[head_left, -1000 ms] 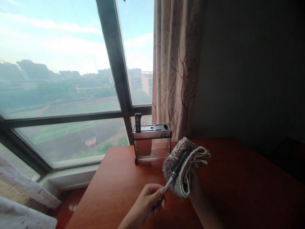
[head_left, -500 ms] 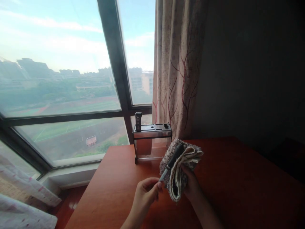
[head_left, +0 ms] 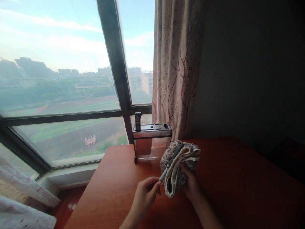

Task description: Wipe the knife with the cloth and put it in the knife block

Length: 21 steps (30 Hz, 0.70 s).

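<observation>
Though dim, one handle [head_left: 138, 121] in rack [head_left: 152, 135]

Reddish wooden table [head_left: 238, 178]; metal knife holder [head_left: 152, 140] standing at far edge by window.

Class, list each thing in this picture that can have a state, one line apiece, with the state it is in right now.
left hand: pinching the knife's metal end
right hand: gripping the cloth
knife: dark handle wrapped in cloth
cloth: folded around the knife
knife holder: upright, one handle in a slot
curtain: drawn aside
table: bearing the holder
</observation>
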Each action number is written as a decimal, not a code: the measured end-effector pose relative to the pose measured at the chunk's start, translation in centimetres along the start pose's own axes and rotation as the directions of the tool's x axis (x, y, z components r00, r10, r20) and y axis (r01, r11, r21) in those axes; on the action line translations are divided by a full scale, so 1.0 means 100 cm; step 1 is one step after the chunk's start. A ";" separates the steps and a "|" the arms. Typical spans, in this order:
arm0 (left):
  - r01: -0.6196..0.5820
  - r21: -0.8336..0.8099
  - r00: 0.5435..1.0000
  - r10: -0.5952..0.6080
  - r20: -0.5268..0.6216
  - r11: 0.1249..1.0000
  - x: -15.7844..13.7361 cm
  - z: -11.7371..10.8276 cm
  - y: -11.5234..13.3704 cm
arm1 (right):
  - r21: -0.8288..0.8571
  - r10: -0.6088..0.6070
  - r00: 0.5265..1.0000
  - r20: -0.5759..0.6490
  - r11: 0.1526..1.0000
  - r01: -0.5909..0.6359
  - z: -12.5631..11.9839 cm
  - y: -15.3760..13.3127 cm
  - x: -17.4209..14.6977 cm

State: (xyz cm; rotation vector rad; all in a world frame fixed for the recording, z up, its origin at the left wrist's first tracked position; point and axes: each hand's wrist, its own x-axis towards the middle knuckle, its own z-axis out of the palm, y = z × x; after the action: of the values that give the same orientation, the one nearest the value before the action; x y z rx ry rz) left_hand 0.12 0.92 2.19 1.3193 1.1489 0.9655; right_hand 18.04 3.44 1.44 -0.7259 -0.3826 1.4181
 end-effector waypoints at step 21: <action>0.130 -0.097 0.965 -0.104 0.241 0.987 -0.009 0.006 -0.002 | 0.195 0.053 0.995 0.088 0.978 -0.069 -0.025 -0.021 0.015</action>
State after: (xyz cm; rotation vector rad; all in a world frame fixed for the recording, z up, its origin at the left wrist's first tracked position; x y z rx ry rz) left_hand 0.49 -0.05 1.99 1.2244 0.9651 0.7539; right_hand 21.45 4.36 0.72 -0.5220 -0.2798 1.5231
